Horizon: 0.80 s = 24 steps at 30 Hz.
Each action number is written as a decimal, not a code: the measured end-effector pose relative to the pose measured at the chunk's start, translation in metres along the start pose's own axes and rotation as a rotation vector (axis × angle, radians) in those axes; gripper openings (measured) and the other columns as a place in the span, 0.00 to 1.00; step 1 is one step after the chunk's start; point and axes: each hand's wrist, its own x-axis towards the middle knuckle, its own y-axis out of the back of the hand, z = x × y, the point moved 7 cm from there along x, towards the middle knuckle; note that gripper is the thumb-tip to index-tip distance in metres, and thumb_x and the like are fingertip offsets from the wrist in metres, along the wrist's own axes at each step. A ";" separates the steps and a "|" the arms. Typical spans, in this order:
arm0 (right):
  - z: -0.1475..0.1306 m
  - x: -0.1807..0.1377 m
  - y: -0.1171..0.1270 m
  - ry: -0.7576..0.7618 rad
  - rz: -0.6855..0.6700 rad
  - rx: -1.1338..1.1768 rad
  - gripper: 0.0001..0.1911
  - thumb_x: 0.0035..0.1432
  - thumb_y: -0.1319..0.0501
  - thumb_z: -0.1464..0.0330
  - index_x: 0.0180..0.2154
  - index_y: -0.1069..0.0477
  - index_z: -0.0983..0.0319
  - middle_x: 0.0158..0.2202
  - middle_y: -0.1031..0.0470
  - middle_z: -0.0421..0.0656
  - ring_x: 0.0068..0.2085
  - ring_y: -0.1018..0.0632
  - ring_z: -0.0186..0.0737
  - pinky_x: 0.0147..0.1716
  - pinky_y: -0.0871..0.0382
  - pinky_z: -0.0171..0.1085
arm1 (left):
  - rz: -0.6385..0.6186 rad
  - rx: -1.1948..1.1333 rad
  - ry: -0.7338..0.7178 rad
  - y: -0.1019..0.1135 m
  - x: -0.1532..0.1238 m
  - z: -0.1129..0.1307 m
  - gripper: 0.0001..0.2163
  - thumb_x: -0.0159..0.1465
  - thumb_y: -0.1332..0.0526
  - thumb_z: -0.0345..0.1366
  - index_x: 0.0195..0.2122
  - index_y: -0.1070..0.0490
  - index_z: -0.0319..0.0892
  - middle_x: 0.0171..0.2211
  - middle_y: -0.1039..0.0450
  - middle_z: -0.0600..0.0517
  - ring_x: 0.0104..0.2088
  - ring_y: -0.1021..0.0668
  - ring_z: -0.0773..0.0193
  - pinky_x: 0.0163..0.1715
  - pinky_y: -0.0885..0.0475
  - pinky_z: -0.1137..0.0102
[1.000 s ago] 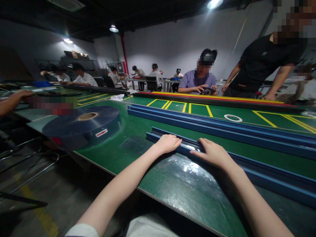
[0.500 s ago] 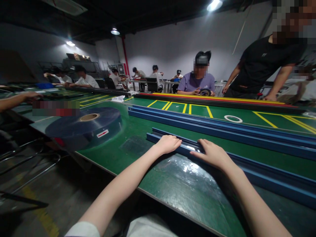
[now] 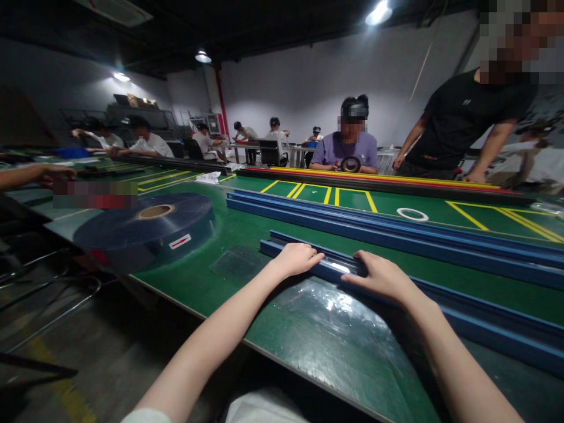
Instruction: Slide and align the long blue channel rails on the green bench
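A blue channel rail (image 3: 489, 323) lies lengthwise across the near part of the table. My left hand (image 3: 298, 258) lies over it near its left end, fingers curled over the rail and thumb pointing right. A little to the right, my right hand (image 3: 382, 275) straddles the same rail, thumb at the near wall and fingers at the far wall. Between the hands, a glossy strip, apparently clear plastic (image 3: 339, 267), shines inside the channel. What lies under my palms is hidden. A shiny clear sheet (image 3: 330, 317) covers the tabletop just below my hands.
Behind lies a second blue rail (image 3: 299, 214). A large roll of clear film (image 3: 189, 220) sits on the left. A white ring (image 3: 412, 214) and yellow, red and black strips (image 3: 374, 177) lie farther back. Across the table are a seated person holding a roll and a standing person.
My right hand has shifted slightly right along the rail, and the gap between my hands is a bit wider. The left hand stays on the rail. The camera view has turned slightly.
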 end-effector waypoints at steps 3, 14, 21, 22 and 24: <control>0.000 0.001 0.003 -0.006 -0.016 -0.030 0.27 0.50 0.46 0.47 0.41 0.32 0.62 0.40 0.24 0.50 0.39 0.24 0.48 0.33 0.34 0.38 | -0.009 -0.029 0.024 -0.002 0.000 -0.009 0.28 0.67 0.62 0.50 0.37 0.25 0.41 0.38 0.24 0.46 0.40 0.23 0.58 0.38 0.31 0.69; 0.006 -0.006 0.009 -0.049 -0.035 -0.016 0.30 0.49 0.46 0.45 0.45 0.32 0.60 0.43 0.25 0.49 0.42 0.24 0.50 0.37 0.33 0.40 | -0.036 -0.020 0.110 -0.002 -0.001 -0.028 0.26 0.68 0.61 0.47 0.38 0.25 0.40 0.39 0.24 0.44 0.41 0.23 0.54 0.37 0.31 0.66; -0.013 -0.006 0.003 0.128 0.056 0.066 0.32 0.52 0.46 0.49 0.54 0.38 0.59 0.52 0.33 0.50 0.49 0.28 0.49 0.47 0.35 0.44 | -0.053 -0.033 0.207 0.005 -0.004 -0.035 0.27 0.67 0.61 0.46 0.36 0.24 0.39 0.39 0.24 0.42 0.42 0.23 0.53 0.39 0.31 0.65; -0.016 -0.004 0.002 0.153 0.059 0.066 0.32 0.53 0.46 0.49 0.54 0.38 0.59 0.52 0.33 0.50 0.49 0.28 0.49 0.48 0.36 0.44 | -0.054 -0.028 0.217 0.006 -0.005 -0.037 0.27 0.67 0.62 0.46 0.36 0.24 0.39 0.39 0.24 0.42 0.42 0.23 0.53 0.39 0.31 0.65; -0.021 -0.003 0.003 0.181 0.062 0.074 0.29 0.55 0.47 0.50 0.53 0.36 0.59 0.50 0.32 0.50 0.48 0.28 0.48 0.48 0.35 0.45 | -0.053 -0.015 0.235 0.006 -0.005 -0.041 0.27 0.67 0.62 0.46 0.36 0.24 0.40 0.39 0.23 0.42 0.42 0.23 0.53 0.39 0.31 0.65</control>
